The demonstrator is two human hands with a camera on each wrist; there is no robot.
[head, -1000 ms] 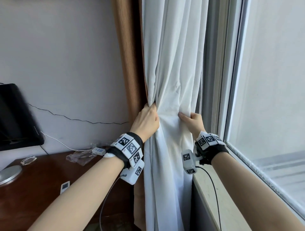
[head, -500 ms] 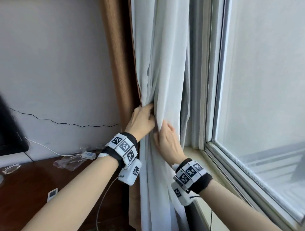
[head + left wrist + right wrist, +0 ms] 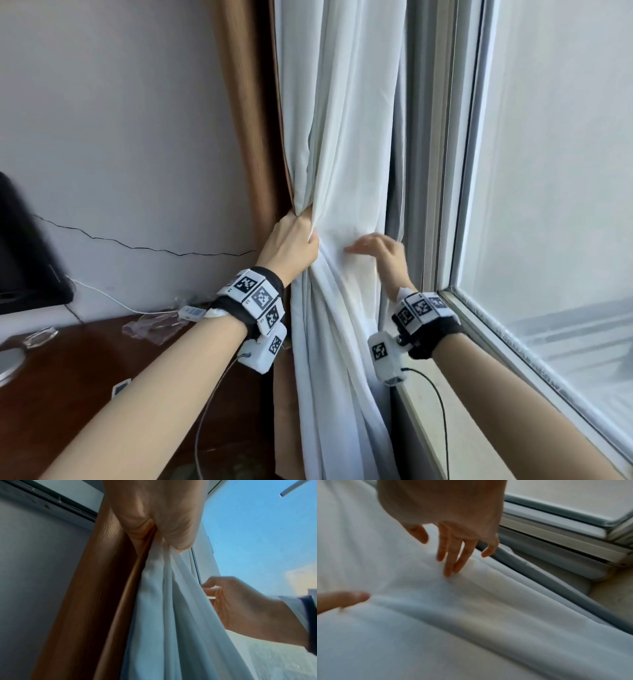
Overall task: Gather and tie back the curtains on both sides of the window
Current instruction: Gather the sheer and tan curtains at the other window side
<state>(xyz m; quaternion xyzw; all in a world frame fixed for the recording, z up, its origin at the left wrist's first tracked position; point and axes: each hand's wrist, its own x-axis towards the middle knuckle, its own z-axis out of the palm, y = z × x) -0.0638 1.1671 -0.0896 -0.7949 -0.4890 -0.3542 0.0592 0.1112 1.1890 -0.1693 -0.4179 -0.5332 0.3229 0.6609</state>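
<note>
A white curtain point(image 3: 346, 144) hangs bunched at the window's left side, with a brown curtain point(image 3: 246, 137) behind it against the wall. My left hand point(image 3: 294, 243) grips a gathered fold of the white curtain point(image 3: 171, 601) at its left edge, fingers curled into the cloth. My right hand point(image 3: 380, 253) is at the bunch's right side with fingers straight and spread. Its fingertips point(image 3: 448, 573) touch the white cloth point(image 3: 436, 628) without holding it. No tie-back band shows in any view.
The window pane point(image 3: 565, 171) and its frame point(image 3: 455, 171) stand close on the right, with the sill point(image 3: 462, 428) below. A dark wooden desk point(image 3: 68, 394) with a monitor point(image 3: 24, 246), cables and small items stands at the left. A cracked grey wall point(image 3: 120, 137) is behind.
My right hand has let go of the curtain's right edge, swept across the front of the bunch, then moved back right with fingers spread. My left hand has kept its grip.
</note>
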